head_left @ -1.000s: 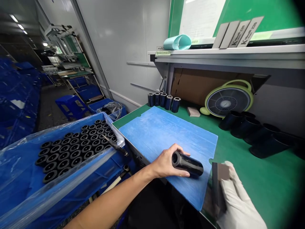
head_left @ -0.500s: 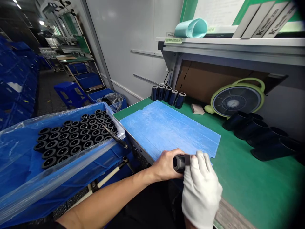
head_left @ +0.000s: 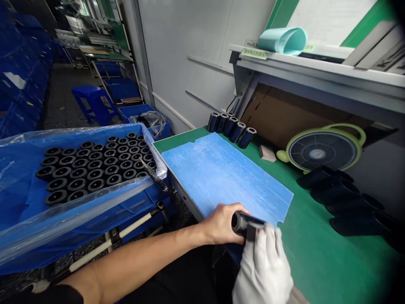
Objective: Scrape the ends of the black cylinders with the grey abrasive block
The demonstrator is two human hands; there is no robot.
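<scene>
My bare left hand (head_left: 223,226) is wrapped round one end of a black hollow cylinder (head_left: 241,222), whose open end faces left. My right hand (head_left: 264,264), in a white glove, presses a small dark grey flat piece (head_left: 251,234) against the cylinder's side. Its fingers lie close together over that piece, and the exact kind of the piece does not show. Both hands are over the near edge of a blue sheet (head_left: 221,169) on the green bench top (head_left: 319,253).
To the left, a plastic-lined blue crate (head_left: 28,185) holds rows of black cylinders (head_left: 95,173), with a dark rod (head_left: 153,174) across its corner. More cylinders (head_left: 232,126) stand at the bench's back. A wooden block (head_left: 267,153), a fan (head_left: 322,150) and dark tubes (head_left: 354,200) are rightward.
The view has shifted and tilted a little. My right hand has moved slightly down and left along the cylinder, and more of the cylinder's upper side shows.
</scene>
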